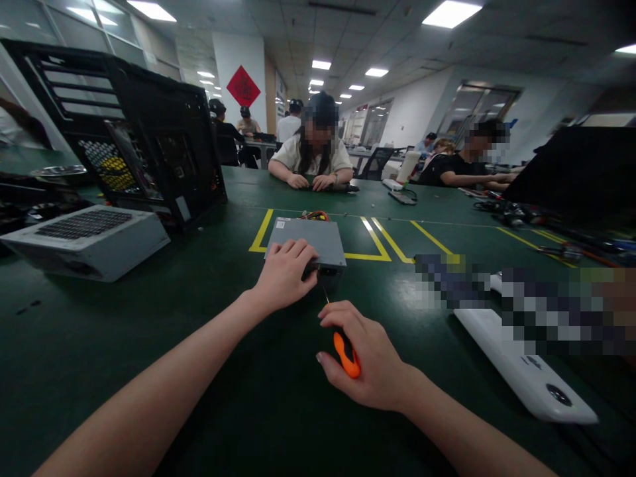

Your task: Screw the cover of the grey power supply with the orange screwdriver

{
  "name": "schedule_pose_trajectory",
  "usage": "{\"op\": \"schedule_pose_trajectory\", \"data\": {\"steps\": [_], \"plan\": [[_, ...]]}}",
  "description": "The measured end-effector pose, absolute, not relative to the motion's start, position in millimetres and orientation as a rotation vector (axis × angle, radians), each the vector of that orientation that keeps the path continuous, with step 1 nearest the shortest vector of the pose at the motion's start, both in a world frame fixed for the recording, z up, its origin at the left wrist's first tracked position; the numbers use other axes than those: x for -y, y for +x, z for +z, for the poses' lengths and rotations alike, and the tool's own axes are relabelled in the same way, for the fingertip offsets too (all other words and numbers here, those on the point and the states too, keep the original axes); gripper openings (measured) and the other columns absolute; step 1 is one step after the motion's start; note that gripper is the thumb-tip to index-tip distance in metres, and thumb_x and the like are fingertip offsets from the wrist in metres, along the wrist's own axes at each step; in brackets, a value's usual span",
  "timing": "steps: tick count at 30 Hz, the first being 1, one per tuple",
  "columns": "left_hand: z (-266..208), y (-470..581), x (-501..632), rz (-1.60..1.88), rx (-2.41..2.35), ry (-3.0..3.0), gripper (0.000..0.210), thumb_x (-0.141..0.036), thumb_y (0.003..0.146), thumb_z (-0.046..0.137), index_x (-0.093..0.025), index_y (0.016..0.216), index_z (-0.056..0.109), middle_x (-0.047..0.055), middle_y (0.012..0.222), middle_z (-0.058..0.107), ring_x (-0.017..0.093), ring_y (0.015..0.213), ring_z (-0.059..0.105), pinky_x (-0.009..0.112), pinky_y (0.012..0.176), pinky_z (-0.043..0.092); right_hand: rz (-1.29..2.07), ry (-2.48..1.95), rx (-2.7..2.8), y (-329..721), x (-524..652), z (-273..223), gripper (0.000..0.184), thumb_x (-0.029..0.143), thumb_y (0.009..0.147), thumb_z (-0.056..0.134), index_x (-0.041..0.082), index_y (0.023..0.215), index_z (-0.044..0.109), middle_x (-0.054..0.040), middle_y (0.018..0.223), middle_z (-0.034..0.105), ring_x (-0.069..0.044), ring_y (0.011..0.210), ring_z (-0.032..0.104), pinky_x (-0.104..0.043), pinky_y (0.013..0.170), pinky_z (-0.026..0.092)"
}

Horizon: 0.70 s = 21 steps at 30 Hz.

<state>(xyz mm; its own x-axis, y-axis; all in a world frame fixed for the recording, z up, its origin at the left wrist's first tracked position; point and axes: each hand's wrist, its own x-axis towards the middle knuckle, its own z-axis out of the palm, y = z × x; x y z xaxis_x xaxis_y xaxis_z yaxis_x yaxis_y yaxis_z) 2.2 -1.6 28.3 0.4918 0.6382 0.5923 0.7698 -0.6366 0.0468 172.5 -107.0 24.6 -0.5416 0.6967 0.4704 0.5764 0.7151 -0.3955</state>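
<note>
A grey computer power supply (313, 232) lies on the green table in front of me, with coloured cables bunched behind it. My left hand (287, 271) is closed on its near left edge, fingers over the top and thumb by the front face. In my right hand (365, 354) is a screwdriver (346, 354) with an orange and black handle. Its thin shaft points up and away toward the power supply's front face. Whether the tip touches the casing I cannot tell. The right thumb and index finger stand somewhat apart around the handle.
A black computer case (163, 139) stands on the left behind a second power supply (94, 238). At right lies a long white device (527, 368). Yellow tape (368, 256) marks the table (223, 411). A person (315, 146) sits opposite, hands on a dark object.
</note>
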Motion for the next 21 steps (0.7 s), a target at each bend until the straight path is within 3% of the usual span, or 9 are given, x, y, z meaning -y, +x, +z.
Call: {"op": "schedule_pose_trajectory", "data": {"steps": [6,12,21], "plan": [[28.8,2.9,2.0,-0.841,1.21,-2.512,0.021,-0.025,0.078,0.052,-0.021,0.098,0.053,0.006,0.102,0.058,0.025,0.096,0.051,0.04,0.079,0.036,0.227,-0.938,2.395,172.8,105.9,23.9,0.02,0.033,0.077,0.057,0.018,0.086,0.048,-0.0069,0.102,0.055,-0.016,0.083,0.056,-0.031,0.069,0.049],[28.1,3.2,1.6,-0.838,1.212,-2.505,0.021,-0.024,0.078,0.053,-0.02,0.098,0.054,0.006,0.102,0.058,0.025,0.096,0.05,0.04,0.079,0.035,0.129,-0.927,2.547,171.4,104.2,24.2,0.02,0.033,0.076,0.059,0.018,0.088,0.055,-0.0066,0.101,0.057,-0.016,0.083,0.055,-0.032,0.071,0.046],[29.4,2.2,0.8,-0.803,1.224,-2.525,0.022,-0.023,0.078,0.05,-0.019,0.099,0.054,0.006,0.103,0.057,0.025,0.096,0.049,0.04,0.079,0.037,0.001,-0.685,2.419,176.0,105.0,25.4,0.018,0.032,0.078,0.051,0.016,0.07,0.053,-0.0025,0.069,0.059,-0.011,0.058,0.049,-0.027,0.053,0.035]]}}
